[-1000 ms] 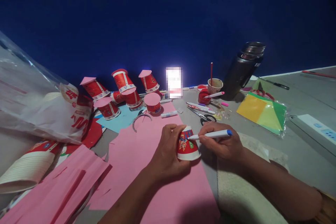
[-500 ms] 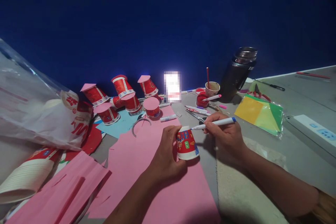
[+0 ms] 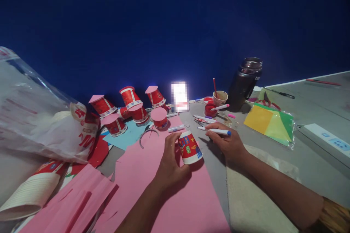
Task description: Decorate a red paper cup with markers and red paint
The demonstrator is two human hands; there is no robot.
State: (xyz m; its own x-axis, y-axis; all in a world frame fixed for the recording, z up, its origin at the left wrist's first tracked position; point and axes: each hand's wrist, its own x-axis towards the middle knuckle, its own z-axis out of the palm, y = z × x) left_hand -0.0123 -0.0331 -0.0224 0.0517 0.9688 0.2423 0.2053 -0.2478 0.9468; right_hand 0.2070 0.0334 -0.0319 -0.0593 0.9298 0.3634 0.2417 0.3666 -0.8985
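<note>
Grey flat counter spans the lower frame; a large pink paper sheet lies at lower centre; the left hand grasps an upturned red-and-white printed paper cup, tilted, just below frame centre; the right hand, right of it, grips a slim white marker with a blue end, its tip apart from the cup.

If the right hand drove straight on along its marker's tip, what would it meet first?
Probably the small pale scrap, which the blue-ended marker roughly points toward; depth is unclear, so the right hand might pass above it or brush the paper cup.
</note>
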